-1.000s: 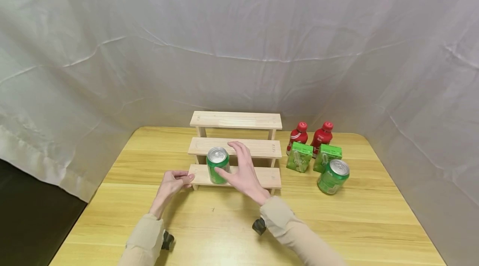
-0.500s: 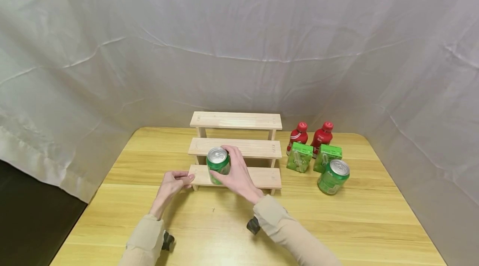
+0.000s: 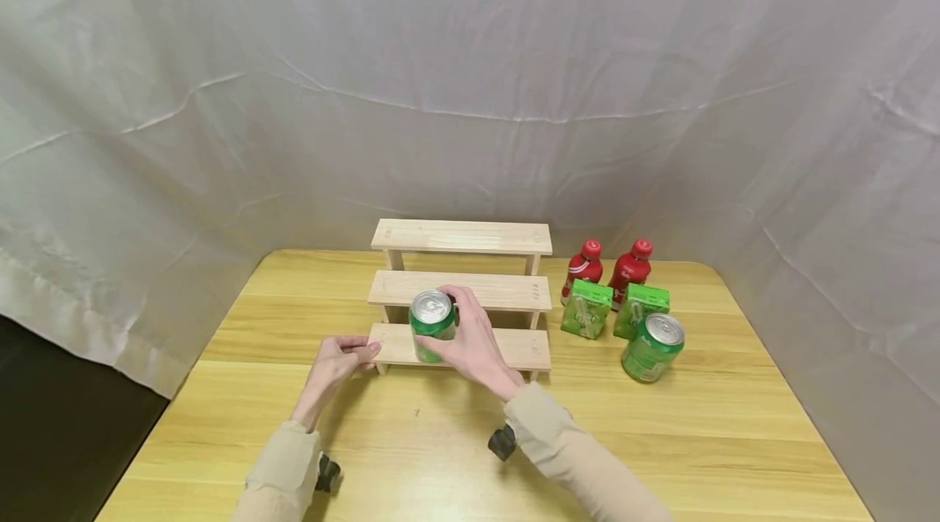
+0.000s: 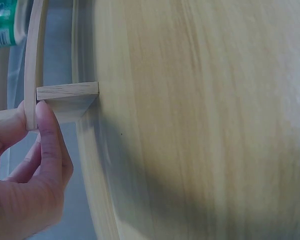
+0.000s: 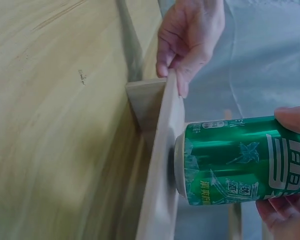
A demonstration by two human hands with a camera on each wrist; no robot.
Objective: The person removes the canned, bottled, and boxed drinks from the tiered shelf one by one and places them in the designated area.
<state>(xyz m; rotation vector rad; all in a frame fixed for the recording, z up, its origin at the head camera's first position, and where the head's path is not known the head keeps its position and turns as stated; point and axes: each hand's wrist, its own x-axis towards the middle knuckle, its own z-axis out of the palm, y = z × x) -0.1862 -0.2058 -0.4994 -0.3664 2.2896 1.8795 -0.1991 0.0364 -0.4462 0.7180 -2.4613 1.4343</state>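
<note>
A three-tier wooden stand (image 3: 461, 236) stands on the table. My right hand (image 3: 477, 347) grips a green drink can (image 3: 432, 326), thumb on the near side and fingers round the far side. The can is upright at the lowest step, left of its middle; in the right wrist view the can (image 5: 240, 162) has its base against or very close to the board (image 5: 162, 165). At the left end of that same step, my left hand (image 3: 338, 359) pinches the board's corner; the left wrist view shows the thumb and fingers of this hand (image 4: 37, 165) on either side of the board.
To the right of the stand are two red bottles (image 3: 585, 269), with two green drink cartons (image 3: 587, 310) before them. A second green can (image 3: 653, 348) stands nearest on that side. A pale curtain (image 3: 470, 98) hangs behind the wooden table (image 3: 411, 457).
My right hand has closed round the can, its fingers earlier spread around it. Since half a second ago the can has shifted slightly right. The left hand has stayed at the step's corner.
</note>
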